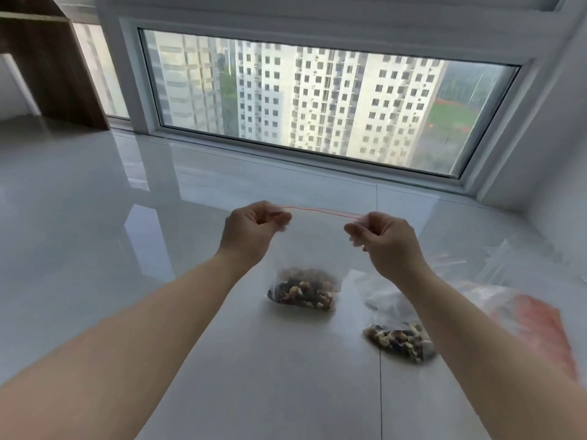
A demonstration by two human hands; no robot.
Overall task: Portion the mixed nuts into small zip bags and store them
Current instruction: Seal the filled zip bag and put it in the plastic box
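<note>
zip bag (313,249) top edge pinched, left hand (251,231), right hand (386,241)

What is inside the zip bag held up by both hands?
Mixed nuts sit bunched at the bottom of the held zip bag; its upper part looks empty. The left hand and right hand pinch its top corners, covering them.

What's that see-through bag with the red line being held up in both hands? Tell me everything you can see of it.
The held zip bag is thin, clear plastic with a red zip strip along its top edge. The left hand pinches one top corner and the right hand the other, stretching the strip taut and nearly level. It hangs upright, with mixed nuts pooled at the bottom. Whether its base touches the glossy white floor is unclear. The strip looks closed, though I cannot be sure.
</note>
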